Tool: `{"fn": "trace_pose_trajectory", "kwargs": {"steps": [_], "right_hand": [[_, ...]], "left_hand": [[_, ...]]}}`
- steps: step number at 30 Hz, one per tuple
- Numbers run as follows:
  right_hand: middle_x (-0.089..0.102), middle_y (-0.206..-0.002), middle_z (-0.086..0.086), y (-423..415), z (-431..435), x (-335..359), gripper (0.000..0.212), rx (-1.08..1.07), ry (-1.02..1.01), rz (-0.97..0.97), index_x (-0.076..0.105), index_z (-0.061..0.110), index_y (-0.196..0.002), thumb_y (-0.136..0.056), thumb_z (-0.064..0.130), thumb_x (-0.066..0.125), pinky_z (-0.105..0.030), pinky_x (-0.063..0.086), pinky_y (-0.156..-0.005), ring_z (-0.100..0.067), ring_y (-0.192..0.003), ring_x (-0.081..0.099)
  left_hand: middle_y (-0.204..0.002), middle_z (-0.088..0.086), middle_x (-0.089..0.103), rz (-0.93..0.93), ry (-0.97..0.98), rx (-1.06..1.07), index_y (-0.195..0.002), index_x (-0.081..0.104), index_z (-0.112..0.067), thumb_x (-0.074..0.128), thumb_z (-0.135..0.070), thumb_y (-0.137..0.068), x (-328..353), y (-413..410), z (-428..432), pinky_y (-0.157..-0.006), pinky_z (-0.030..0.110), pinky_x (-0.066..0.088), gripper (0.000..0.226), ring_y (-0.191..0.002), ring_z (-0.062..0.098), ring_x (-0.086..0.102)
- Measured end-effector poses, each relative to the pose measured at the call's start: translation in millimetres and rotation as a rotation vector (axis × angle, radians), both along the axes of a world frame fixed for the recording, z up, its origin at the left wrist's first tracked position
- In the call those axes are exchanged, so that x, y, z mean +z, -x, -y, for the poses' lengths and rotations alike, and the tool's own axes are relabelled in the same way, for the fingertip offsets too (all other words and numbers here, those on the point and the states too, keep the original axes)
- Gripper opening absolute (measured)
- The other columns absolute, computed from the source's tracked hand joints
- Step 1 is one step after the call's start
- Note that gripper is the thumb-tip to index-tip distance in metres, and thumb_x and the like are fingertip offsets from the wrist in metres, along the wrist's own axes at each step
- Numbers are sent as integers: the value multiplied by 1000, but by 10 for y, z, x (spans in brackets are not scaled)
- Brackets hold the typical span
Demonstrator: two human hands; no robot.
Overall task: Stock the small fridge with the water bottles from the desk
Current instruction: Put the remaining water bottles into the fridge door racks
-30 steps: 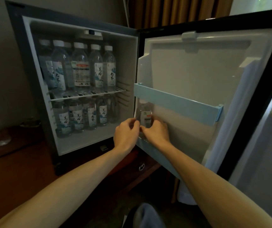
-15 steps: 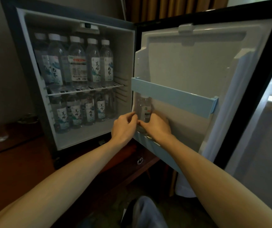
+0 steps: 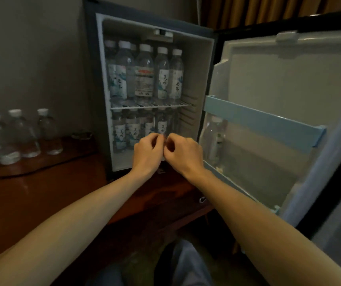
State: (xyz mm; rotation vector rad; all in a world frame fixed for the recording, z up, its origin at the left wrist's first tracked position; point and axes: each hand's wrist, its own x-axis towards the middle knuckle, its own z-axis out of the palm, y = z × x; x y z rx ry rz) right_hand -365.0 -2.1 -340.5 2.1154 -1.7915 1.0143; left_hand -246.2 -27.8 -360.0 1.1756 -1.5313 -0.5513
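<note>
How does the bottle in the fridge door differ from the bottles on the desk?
The door bottle stands alone behind the blue rail; the desk bottles stand as a group in the open. The door bottle is already stocked; the desk bottles are outside, left of the fridge. All are upright, clear, with white caps.

both forearms reach forward; left hand [image 3: 148, 151] and right hand [image 3: 183, 152] meet, fingers curled, gripping nothing
</note>
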Motion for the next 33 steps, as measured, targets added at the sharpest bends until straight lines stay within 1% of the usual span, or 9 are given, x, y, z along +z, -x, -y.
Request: {"fn": "trace_pose_trajectory", "kwargs": {"steps": [4,8,13,16,21,25,27,29,33], "right_hand": [[64,-68,3,-576,122,-105,27,180,65,9,58,22,-81,-97,44,59,-35,46,-53,-23,-65,64],[67,-72,4,-1286,215,-244,25,347,-14,25,60,26,-82,-96,46,59,-36,50,-59,-22,-72,66],[74,-91,7,-2167,280,-429,21,512,-142,15,68,30,-98,-93,48,59,-39,57,-75,-19,-88,69],[73,-100,11,-2648,338,-482,18,557,-237,35,67,31,-103,-93,46,61,-36,54,-81,-18,-97,68],[73,-107,12,-3442,505,-574,22,654,-384,165,66,31,-112,-91,39,66,-35,55,-86,-13,-104,68],[68,-127,5,-4067,641,-693,37,740,-461,210,63,24,-129,-93,35,67,-25,44,-90,-15,-118,62],[66,-133,3,-4368,720,-747,42,778,-480,209,60,22,-134,-94,34,68,-22,41,-89,-12,-115,62],[65,-135,2,-4635,798,-787,45,802,-485,217,59,21,-136,-94,34,69,-22,41,-90,-13,-117,62],[60,-139,-2,-5185,979,-827,56,832,-481,310,50,17,-141,-92,32,73,-29,44,-97,-20,-128,56]], "left_hand": [[-79,0,74,-37,35,199,-90,77,-16,50,-35,-108,-71,-709,-44,-74,46,56,37,-74,16,69],[-82,-9,75,-55,-5,362,-89,78,-24,48,-40,-108,-183,-1493,-177,-81,39,56,39,-84,10,69],[-86,-14,76,-78,-117,544,-85,73,-35,50,-45,-104,-394,-2435,-401,-87,44,56,31,-88,11,69],[-90,-15,75,-78,-161,646,-88,71,-38,54,-48,-101,-516,-2922,-520,-89,43,54,23,-94,15,68],[-90,-14,71,-87,-216,774,-98,69,-40,59,-47,-99,-682,-3673,-671,-87,43,58,13,-91,22,73],[-100,-9,75,-87,-250,894,-108,72,-36,61,-45,-98,-787,-4243,-739,-91,41,57,17,-97,21,72],[-107,-8,75,-61,-266,955,-112,73,-33,62,-42,-99,-814,-4505,-763,-94,34,53,20,-105,19,69],[-114,-6,74,-39,-277,1008,-117,73,-30,63,-41,-99,-833,-4748,-776,-94,32,50,24,-111,18,66],[-118,-8,73,-38,-268,1083,-124,70,-28,64,-43,-99,-858,-5228,-723,-99,36,54,30,-113,15,66]]}}
